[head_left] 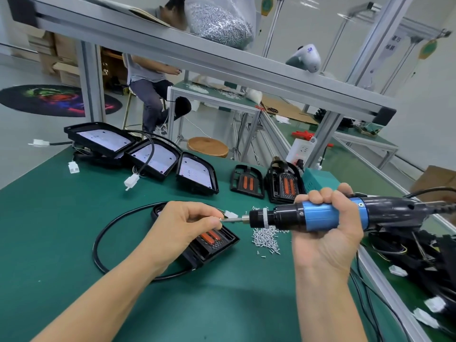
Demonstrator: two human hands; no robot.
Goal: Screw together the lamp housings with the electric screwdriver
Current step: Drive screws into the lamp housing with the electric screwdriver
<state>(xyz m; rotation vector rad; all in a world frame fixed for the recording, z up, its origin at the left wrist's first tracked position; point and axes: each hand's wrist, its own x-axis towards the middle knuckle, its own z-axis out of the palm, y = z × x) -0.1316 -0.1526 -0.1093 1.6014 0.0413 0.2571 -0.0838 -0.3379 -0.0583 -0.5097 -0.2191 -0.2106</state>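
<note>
The right hand (325, 228) grips the screwdriver (318, 217) level, its bit meeting the left hand's (182, 225) fingertips (217, 222), which pinch a screw (222, 219). Beneath those fingers lies a lamp housing (212, 243); loose screws (266, 239) sit just right, more housings (153, 156) beyond.

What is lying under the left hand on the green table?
Under the left hand lies a black lamp housing with orange strips and a looped black cable. The hand covers its upper part.
</note>
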